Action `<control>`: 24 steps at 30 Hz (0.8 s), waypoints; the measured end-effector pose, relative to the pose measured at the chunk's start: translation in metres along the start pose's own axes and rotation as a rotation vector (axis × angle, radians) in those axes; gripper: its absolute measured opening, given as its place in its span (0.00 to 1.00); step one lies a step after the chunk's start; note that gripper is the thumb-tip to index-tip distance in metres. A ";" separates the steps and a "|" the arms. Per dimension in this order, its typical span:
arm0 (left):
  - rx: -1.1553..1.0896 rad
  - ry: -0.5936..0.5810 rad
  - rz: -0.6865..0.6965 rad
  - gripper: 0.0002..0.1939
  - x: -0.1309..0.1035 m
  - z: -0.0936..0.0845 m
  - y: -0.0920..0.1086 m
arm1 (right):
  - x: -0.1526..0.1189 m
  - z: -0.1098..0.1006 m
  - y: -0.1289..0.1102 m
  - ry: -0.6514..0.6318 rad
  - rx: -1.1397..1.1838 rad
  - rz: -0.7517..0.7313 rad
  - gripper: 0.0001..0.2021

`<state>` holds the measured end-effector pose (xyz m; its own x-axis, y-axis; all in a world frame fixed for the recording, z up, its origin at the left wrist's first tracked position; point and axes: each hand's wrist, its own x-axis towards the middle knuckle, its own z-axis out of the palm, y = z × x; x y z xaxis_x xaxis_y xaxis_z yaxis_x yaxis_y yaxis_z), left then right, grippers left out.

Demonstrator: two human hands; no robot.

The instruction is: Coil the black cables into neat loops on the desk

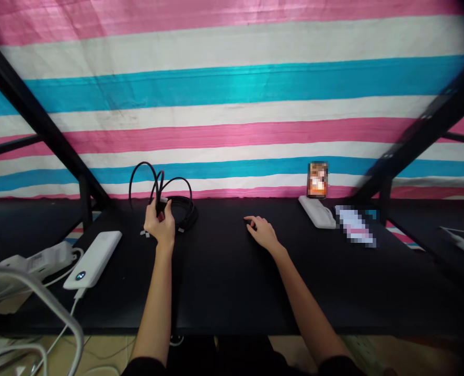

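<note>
My left hand [160,222] is closed around part of a black cable [141,164], whose loops arch up above the fingers. More of the cable lies coiled on the table just behind and to the right of that hand, with small pale tags or connector ends near it. My right hand [262,233] hovers at or rests on the black tabletop [216,282], index finger stretched out and thumb apart from it. Nothing I can make out is in it.
A white power bank [94,259] with a lit display and a plugged-in cable lies at left, beside a white power strip [39,261]. Toward the right are a white stand-like object [317,213], an upright blurred phone-like screen [317,180] and a blurred flat item [355,225]. Black frame bars slant up both sides.
</note>
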<state>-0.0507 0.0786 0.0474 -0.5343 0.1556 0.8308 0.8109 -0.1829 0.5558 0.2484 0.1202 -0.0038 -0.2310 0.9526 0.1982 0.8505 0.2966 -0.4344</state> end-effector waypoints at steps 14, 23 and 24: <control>-0.333 -0.743 0.712 0.16 -0.089 0.005 0.093 | 0.010 0.000 -0.013 -0.290 1.228 0.377 0.29; -0.363 -0.870 0.635 0.13 -0.090 0.006 0.091 | 0.005 -0.007 -0.015 -0.197 1.254 0.412 0.19; -0.373 -0.864 0.631 0.12 -0.089 0.007 0.091 | 0.005 -0.007 -0.016 -0.188 1.259 0.417 0.18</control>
<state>0.0721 0.0546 0.0237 0.4064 0.5249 0.7479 0.6782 -0.7218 0.1380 0.2368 0.1197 0.0105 -0.2101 0.9515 -0.2249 -0.1147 -0.2524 -0.9608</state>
